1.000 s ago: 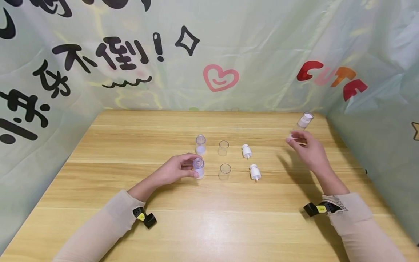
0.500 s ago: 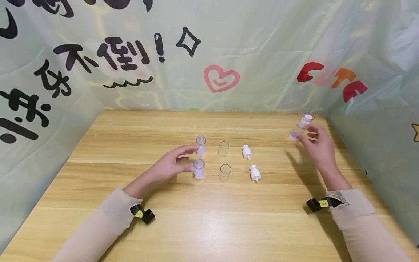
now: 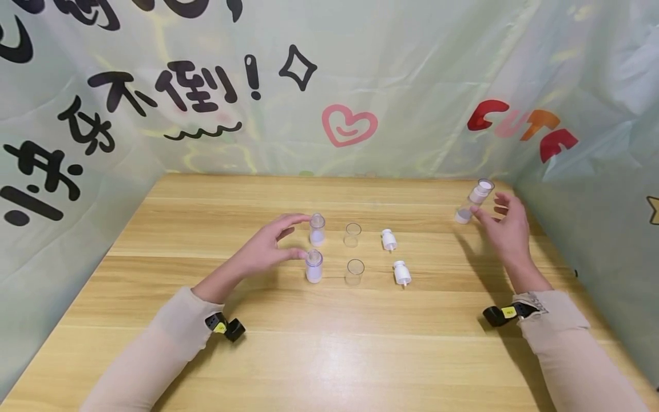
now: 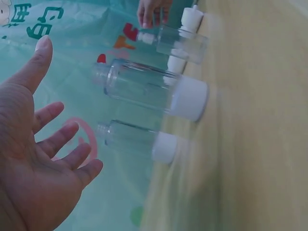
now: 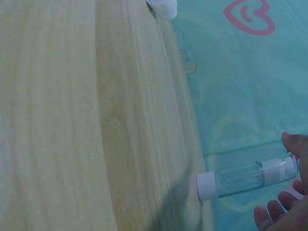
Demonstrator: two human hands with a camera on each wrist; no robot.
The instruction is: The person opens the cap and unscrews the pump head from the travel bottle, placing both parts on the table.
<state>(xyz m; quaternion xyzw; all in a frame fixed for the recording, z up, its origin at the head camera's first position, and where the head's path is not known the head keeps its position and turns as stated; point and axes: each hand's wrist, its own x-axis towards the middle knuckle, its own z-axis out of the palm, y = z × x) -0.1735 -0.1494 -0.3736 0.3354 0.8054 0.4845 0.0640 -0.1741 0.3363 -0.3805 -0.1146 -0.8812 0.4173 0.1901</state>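
Observation:
My left hand (image 3: 265,252) is spread beside two clear pump bottles with white bases, the far bottle (image 3: 317,230) and the near bottle (image 3: 314,267). Both stand upright and have no pump on. In the left wrist view the thumb and fingers of my left hand (image 4: 43,159) are apart and hold nothing. At the back right, my right hand (image 3: 507,232) is just right of an assembled clear bottle (image 3: 473,200) with a white pump and clear cap. In the right wrist view that bottle (image 5: 238,179) stands upright beside the parted thumb and fingers.
Two clear caps, a far cap (image 3: 352,235) and a near cap (image 3: 354,272), stand right of the open bottles. Further right, two white pump heads, a far one (image 3: 389,240) and a near one (image 3: 402,274), lie on the wooden table (image 3: 329,355). A printed curtain (image 3: 412,86) encloses the back and sides.
My right hand has let go of the assembled bottle's lower part and drawn right. My left hand has left the near bottle, spread its fingers and shifted slightly left and away from me.

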